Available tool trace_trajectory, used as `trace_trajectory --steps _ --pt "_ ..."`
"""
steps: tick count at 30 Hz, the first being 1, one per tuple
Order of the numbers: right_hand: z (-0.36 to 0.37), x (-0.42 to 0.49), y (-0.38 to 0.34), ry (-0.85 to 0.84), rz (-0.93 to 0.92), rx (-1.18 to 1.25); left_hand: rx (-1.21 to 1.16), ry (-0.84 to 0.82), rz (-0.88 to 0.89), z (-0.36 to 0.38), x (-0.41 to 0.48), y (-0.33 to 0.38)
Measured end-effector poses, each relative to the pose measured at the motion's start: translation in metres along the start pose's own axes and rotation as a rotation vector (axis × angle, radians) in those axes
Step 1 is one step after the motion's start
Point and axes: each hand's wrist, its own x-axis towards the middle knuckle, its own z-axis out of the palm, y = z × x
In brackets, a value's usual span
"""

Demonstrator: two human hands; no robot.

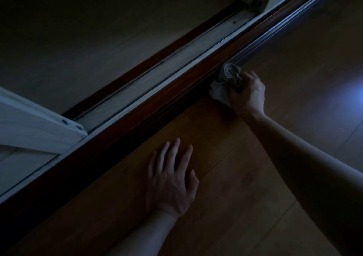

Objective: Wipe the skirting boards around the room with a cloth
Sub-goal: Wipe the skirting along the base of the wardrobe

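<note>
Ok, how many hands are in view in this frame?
2. The left hand lies flat, fingers spread, on the wooden floor. The right hand grips a bunched cloth against the dark skirting board, further along. None seems hidden.

very dim, underexposed; bluish glare flaring right of the right hand (247, 93), deep shadow left of the left hand (171, 180), soft detail.
</note>
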Motion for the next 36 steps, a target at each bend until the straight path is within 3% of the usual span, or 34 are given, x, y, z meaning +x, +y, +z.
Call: trace_trajectory --steps 3,7,13,18,23,26,32,36 --pt "0.002 0.005 0.001 0.076 0.084 0.014 0.002 0.004 -0.002 0.001 0.0 0.0" --pt "0.0 0.008 0.006 0.02 0.038 -0.025 0.004 0.006 0.004 0.001 0.0 0.0" --pt "-0.016 0.042 0.011 0.156 0.295 0.01 0.012 0.007 0.011 0.001 0.0 0.0" --pt "-0.018 0.038 0.017 0.056 0.144 -0.054 0.017 0.005 0.007 -0.002 -0.001 0.001" --pt "-0.012 0.034 0.011 0.137 0.198 0.002 0.02 0.007 0.009 -0.002 0.0 0.001" --pt "0.001 0.01 0.003 0.024 0.103 -0.003 0.016 0.006 0.008 0.0 -0.001 0.0" --pt "0.027 -0.053 -0.039 -0.132 0.081 0.064 0.013 -0.006 0.009 -0.003 -0.001 0.001" --pt "0.031 -0.07 -0.055 -0.083 0.019 0.08 -0.006 0.0 0.012 -0.005 -0.001 0.001"
